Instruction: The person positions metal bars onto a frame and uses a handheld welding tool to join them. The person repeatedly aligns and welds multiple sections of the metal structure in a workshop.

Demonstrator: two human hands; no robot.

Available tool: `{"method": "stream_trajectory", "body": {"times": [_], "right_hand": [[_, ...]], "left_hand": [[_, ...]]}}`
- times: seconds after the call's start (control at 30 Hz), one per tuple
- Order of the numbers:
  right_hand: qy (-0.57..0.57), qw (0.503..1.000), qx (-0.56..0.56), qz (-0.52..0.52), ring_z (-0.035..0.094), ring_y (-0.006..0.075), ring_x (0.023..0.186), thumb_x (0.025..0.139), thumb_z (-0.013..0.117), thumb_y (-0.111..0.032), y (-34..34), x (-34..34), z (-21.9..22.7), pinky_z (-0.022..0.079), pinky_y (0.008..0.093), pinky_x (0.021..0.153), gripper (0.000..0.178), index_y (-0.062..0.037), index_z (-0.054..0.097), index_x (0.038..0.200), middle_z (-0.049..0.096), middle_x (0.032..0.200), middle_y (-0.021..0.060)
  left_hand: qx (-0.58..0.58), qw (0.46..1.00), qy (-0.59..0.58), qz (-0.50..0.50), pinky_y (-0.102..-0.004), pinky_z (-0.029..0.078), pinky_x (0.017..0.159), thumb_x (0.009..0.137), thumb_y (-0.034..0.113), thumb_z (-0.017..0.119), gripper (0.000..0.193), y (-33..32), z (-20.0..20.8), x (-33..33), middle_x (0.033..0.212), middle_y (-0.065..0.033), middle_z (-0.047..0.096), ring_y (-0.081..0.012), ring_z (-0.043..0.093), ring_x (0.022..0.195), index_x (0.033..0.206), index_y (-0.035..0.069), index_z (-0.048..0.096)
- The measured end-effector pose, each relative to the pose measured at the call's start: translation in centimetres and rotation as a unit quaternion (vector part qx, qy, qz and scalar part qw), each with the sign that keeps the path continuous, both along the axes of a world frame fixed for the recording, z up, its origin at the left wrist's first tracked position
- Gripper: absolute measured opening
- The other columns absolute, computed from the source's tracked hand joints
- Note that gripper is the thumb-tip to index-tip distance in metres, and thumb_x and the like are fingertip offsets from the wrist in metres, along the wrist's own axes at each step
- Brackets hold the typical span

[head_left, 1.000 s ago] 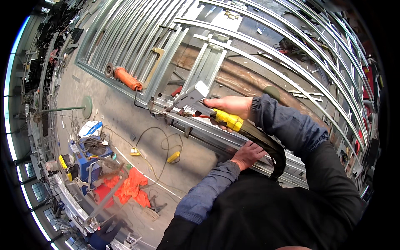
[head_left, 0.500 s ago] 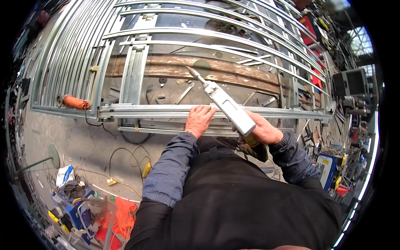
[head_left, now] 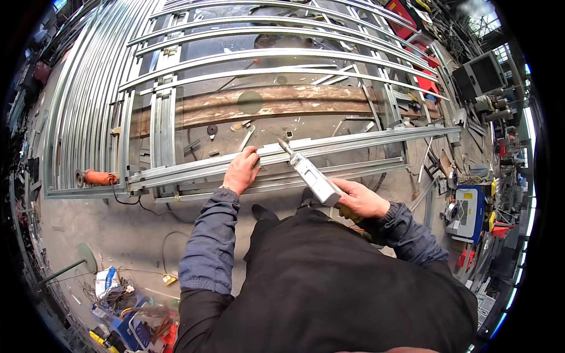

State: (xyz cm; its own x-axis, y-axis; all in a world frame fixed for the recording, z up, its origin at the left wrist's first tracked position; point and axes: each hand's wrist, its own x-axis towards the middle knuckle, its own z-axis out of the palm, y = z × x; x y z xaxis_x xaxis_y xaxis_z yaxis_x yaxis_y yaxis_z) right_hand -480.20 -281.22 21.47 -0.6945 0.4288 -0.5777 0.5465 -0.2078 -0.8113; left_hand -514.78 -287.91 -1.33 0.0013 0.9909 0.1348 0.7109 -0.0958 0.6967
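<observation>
My right hand [head_left: 362, 200] is closed round the grip of a welding gun [head_left: 312, 176] with a pale boxy body and a pointed copper-coloured nozzle. Its tip lies over the long galvanized metal rail [head_left: 353, 141] running across in front of me; whether it touches cannot be told. To the left of the nozzle, my left hand [head_left: 240, 172] holds the near side of that rail, its fingers bent over the metal. A second, shorter rail [head_left: 353, 172] runs parallel on my side, partly covered by the gun and my left hand.
Long metal bars [head_left: 282, 54] span the frame beyond a worn wooden plank [head_left: 218, 106]. At left, an orange angle grinder [head_left: 97, 177] with a trailing cord sits on the frame. A blue-and-white machine [head_left: 468, 212] stands at right. Cables and a yellow plug [head_left: 169, 279] lie on the floor.
The gun's nozzle has come down from over the plank to the rail. My left hand has shifted a little left along the rail. The whole view has also turned.
</observation>
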Motion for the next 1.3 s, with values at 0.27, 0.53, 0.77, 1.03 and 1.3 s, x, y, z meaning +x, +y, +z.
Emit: {"method": "stream_trajectory", "body": {"times": [0.27,0.53,0.77,1.03,1.3], "right_hand": [[0.000,0.994,0.074,0.078,0.068,0.0233,0.121,0.110,0.061,-0.029,-0.8,-0.6,-3.6,0.050,0.0346,0.108,0.060,-0.0085,0.046,0.164,0.072,0.135,0.0158],[-0.030,0.973,0.152,0.172,0.070,0.0429,0.115,0.108,0.062,-0.050,-1.9,-4.0,-5.4,0.055,0.0459,0.098,0.064,-0.0082,0.055,0.155,0.073,0.126,0.0248],[-0.058,0.967,0.134,0.207,0.070,0.0429,0.116,0.109,0.061,-0.046,-1.7,-5.7,-5.3,0.054,0.0458,0.100,0.061,-0.0080,0.054,0.156,0.073,0.125,0.0261],[-0.034,0.970,0.128,0.204,0.071,0.0432,0.113,0.109,0.061,-0.045,-1.9,-7.0,-5.9,0.055,0.0471,0.098,0.059,-0.0078,0.056,0.154,0.074,0.123,0.0264],[-0.029,0.968,0.142,0.204,0.070,0.0450,0.114,0.109,0.061,-0.046,-2.0,-7.9,-7.0,0.055,0.0477,0.099,0.060,-0.0082,0.054,0.155,0.073,0.125,0.0271]], "left_hand": [[0.049,0.985,0.155,0.049,-0.0457,0.047,0.111,0.087,0.011,0.081,0.033,-6.0,1.9,-7.0,0.131,-0.0077,0.068,-0.0308,0.062,0.126,0.119,0.014,0.077],[-0.003,0.991,0.112,0.072,-0.0476,0.047,0.107,0.081,0.003,0.083,0.062,-6.4,1.6,-8.8,0.125,-0.0107,0.067,-0.0352,0.060,0.123,0.138,0.010,0.060],[-0.026,0.991,0.103,0.079,-0.0462,0.048,0.107,0.078,0.000,0.083,0.059,-6.0,2.2,-8.7,0.125,-0.0143,0.066,-0.0373,0.061,0.121,0.134,0.007,0.063],[-0.006,0.993,0.104,0.064,-0.0464,0.047,0.106,0.077,0.001,0.084,0.059,-6.1,1.8,-9.0,0.124,-0.0138,0.067,-0.0369,0.061,0.120,0.132,0.006,0.063],[-0.014,0.990,0.129,0.062,-0.0471,0.045,0.106,0.082,0.005,0.082,0.058,-6.1,1.9,-8.9,0.125,-0.0147,0.066,-0.0369,0.059,0.122,0.136,0.007,0.060]]}}
